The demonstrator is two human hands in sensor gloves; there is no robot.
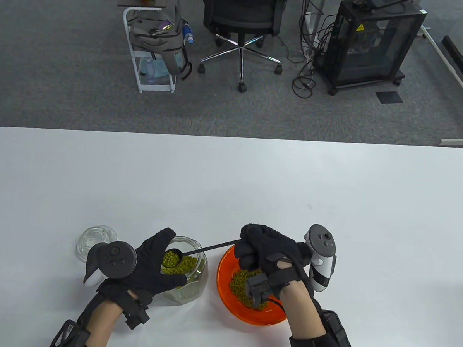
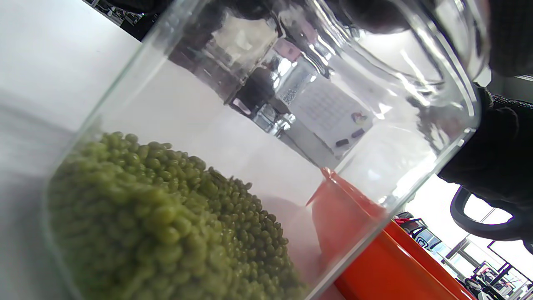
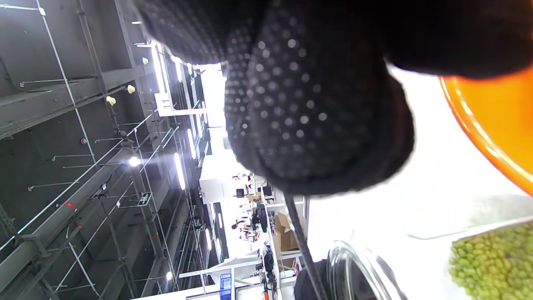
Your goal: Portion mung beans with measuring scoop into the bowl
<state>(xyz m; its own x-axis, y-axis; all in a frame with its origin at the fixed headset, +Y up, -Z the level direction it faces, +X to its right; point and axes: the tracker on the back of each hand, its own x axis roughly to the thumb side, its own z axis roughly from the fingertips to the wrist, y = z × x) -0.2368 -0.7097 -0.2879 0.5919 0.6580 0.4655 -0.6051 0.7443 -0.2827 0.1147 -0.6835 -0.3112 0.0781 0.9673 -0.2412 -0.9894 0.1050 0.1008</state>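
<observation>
Clear glass jar (image 1: 189, 272), glossy orange bowl (image 1: 225, 293)

A white hanging sign (image 3: 165, 101) in the right wrist view bears the number 11. The yellow warning sticker (image 1: 359, 27) on the black cabinet far right cannot be read.

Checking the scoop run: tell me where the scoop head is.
In the table view the measuring scoop sits at the jar mouth, left of the orange bowl, its handle gripped by the right hand.

Jar (image 1: 185, 272) left of bowl (image 1: 225, 293)
</observation>
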